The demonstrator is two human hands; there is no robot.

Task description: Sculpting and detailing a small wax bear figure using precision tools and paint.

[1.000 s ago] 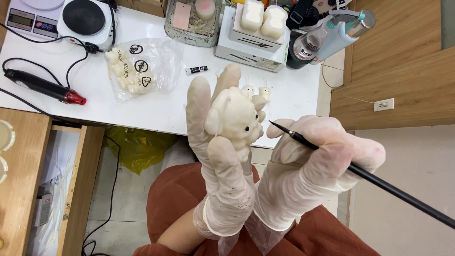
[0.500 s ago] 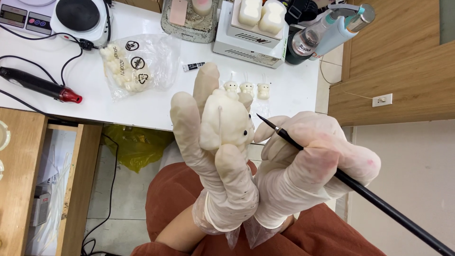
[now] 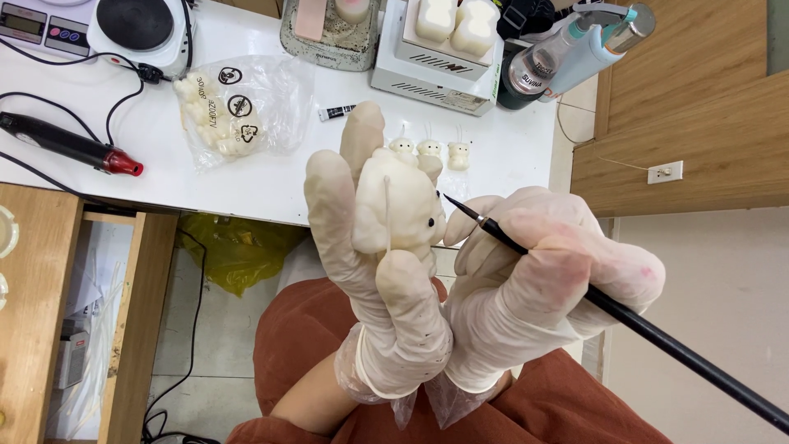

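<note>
Gloved and upright, the left hand (image 3: 378, 271) clasps a cream bear-shaped candle (image 3: 399, 210) between thumb and fingers, its white wick running down the side that faces the camera and its face turned toward the other hand. Just beside it, the right hand (image 3: 534, 288), also gloved, is clenched round a thin black paintbrush (image 3: 625, 316) in a pen grip, so that the fine tip sits at the bear's face next to a small black dot that reads as an eye. Both hands hang above the lap, in front of the near edge of the white desk (image 3: 271, 185).

Painting the small facial details looks like the step in hand, and the next stroke would call for a steady figure and only the lightest touch of the tip.

Beyond the fingertips, three small bear candles (image 3: 429, 152) stand in a row near the desk's near edge. Further left lies a clear bag of wax pieces (image 3: 234, 111), and toward the left edge a black heat tool with a red tip (image 3: 70, 144).
</note>
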